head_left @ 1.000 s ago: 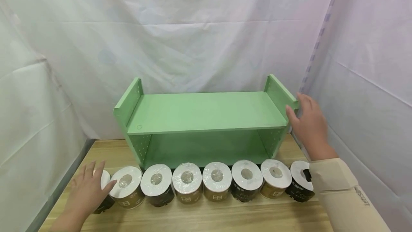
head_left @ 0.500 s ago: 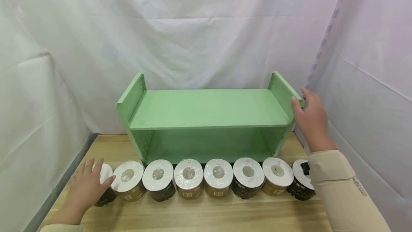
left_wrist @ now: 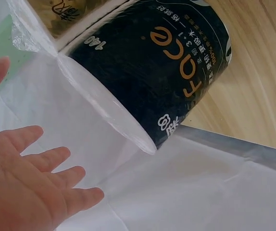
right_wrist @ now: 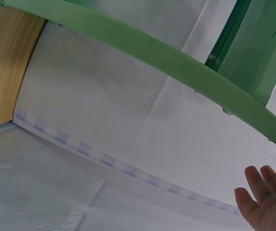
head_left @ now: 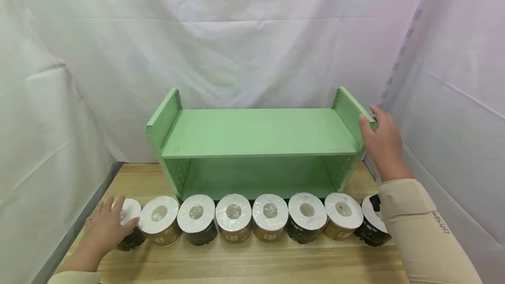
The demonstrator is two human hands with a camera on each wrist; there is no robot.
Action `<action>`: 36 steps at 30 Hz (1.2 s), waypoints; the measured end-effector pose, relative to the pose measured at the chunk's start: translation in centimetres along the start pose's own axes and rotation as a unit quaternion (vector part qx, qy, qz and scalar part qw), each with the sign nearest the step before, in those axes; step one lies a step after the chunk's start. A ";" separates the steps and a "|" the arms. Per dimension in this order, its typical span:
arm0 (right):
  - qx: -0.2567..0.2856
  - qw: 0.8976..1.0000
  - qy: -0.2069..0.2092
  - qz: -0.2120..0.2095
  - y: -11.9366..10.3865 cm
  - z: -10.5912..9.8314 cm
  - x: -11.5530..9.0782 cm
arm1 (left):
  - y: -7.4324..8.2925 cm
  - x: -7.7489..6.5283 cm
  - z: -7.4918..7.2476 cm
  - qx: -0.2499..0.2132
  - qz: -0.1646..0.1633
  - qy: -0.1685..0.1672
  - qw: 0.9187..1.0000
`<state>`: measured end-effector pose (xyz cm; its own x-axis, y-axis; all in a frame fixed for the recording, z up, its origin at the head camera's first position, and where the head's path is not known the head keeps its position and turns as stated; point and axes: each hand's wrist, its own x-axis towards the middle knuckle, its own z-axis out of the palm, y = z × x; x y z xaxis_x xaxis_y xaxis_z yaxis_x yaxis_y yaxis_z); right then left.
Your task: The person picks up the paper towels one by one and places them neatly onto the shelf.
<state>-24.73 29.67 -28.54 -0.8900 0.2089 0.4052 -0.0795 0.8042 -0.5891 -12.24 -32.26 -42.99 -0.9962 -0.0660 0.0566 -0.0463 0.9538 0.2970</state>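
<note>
My left hand (head_left: 104,227) hovers with spread fingers above the leftmost toilet roll (head_left: 132,239), hiding part of its white top. In the left wrist view, those fingers are apart from this black-wrapped roll (left_wrist: 147,62). At the right, my right hand (head_left: 382,141) is beside the top front corner of the green shelf's (head_left: 260,133) right side panel, thumb toward the panel. The right wrist view has its fingers (right_wrist: 263,185) loosely extended below the panel's green edge (right_wrist: 176,62), with a gap between. Neither hand holds anything.
Several wrapped toilet rolls, such as a gold one (head_left: 234,220) and a black one (head_left: 307,219), stand in a row before the shelf on the wooden table (head_left: 244,264). The rightmost roll (head_left: 372,227) is partly behind my sleeve. White cloth (head_left: 252,47) hangs behind and at both sides.
The view has shifted slightly, so the shelf and rolls appear a little farther right and higher. My right hand has kept by the panel's corner; the left still hovers over the leftmost roll.
</note>
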 end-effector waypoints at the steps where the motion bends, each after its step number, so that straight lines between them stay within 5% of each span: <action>1: 0.001 1.000 -0.003 0.004 0.0 0.0 0.1 | -0.1 0.0 0.0 -0.001 -0.001 -0.001 1.000; 16: 0.017 1.000 -0.005 0.017 0.2 0.0 0.4 | -1.6 0.8 0.0 -0.002 -0.007 -0.030 1.000; 36: 0.034 0.999 0.020 0.019 0.9 0.1 0.1 | -4.0 2.2 0.9 0.004 0.024 -0.050 0.998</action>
<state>-24.91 30.39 -29.10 -0.8745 0.2621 0.4080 -0.0769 0.7557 -0.6503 -14.28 -35.94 -44.90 -0.9997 0.0092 -0.0241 0.0018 0.9575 0.2884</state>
